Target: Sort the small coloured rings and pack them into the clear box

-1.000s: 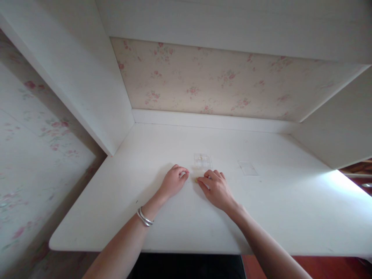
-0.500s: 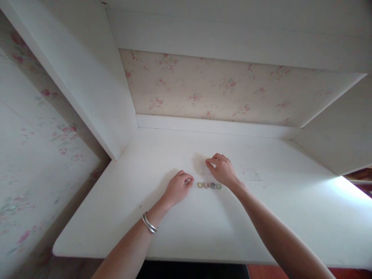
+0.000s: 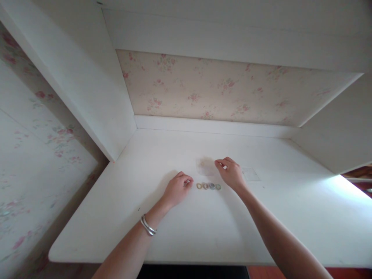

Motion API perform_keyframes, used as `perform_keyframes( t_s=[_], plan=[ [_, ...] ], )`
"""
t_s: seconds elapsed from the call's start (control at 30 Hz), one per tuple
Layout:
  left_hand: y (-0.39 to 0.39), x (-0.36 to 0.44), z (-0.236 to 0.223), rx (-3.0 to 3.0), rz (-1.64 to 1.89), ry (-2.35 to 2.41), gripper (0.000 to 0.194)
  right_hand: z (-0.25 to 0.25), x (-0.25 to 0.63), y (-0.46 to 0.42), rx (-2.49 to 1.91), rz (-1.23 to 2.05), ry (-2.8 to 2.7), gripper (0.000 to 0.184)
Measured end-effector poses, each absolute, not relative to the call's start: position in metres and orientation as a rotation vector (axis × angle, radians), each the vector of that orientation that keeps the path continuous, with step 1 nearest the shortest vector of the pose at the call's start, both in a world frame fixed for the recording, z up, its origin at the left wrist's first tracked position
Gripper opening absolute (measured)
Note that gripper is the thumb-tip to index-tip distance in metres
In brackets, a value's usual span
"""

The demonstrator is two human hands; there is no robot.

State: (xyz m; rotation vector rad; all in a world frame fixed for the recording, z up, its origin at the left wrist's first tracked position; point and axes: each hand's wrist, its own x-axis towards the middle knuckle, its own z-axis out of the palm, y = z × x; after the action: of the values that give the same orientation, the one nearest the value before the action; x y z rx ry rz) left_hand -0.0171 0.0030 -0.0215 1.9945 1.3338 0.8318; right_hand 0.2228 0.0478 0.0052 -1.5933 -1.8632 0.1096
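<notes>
My left hand (image 3: 178, 188) rests on the white desk, its thumb and fingers pressed together just left of a short row of rings. I cannot make out whether anything small is between those fingertips. The row holds a gold-toned ring (image 3: 199, 186), a pinkish ring (image 3: 205, 186), a dark grey ring (image 3: 212, 186) and a greenish ring (image 3: 218, 187), side by side. Behind them lies a clear plastic piece (image 3: 205, 170) with a small pale ring (image 3: 202, 164) on it. Right of this piece is my right hand (image 3: 230, 172), thumb and forefinger closed, nothing visible in them.
Beyond my right hand a second clear plastic piece (image 3: 251, 174) lies flat on the white desk (image 3: 186, 236). A low ledge (image 3: 215, 126) runs along the back. White panels (image 3: 87, 89) enclose the desk on the left and right, with a shelf (image 3: 226, 35) overhead.
My right hand has moved to the right, away from the clear plastic piece, so the small pale ring there now shows. My left hand has stayed almost in place.
</notes>
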Motion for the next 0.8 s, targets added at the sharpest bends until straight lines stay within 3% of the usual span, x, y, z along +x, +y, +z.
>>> perform_keyframes(
  t_s=[0.4,0.8],
  plan=[
    [-0.006,-0.009,-0.016,2.283,0.688,1.383,0.024,-0.027,0.240,0.015,-1.626,0.442,-1.420,0.036],
    [-0.010,0.005,-0.016,2.545,0.519,1.356,0.024,-0.028,0.240,0.014,-1.581,0.375,-1.546,0.033]
  ],
)
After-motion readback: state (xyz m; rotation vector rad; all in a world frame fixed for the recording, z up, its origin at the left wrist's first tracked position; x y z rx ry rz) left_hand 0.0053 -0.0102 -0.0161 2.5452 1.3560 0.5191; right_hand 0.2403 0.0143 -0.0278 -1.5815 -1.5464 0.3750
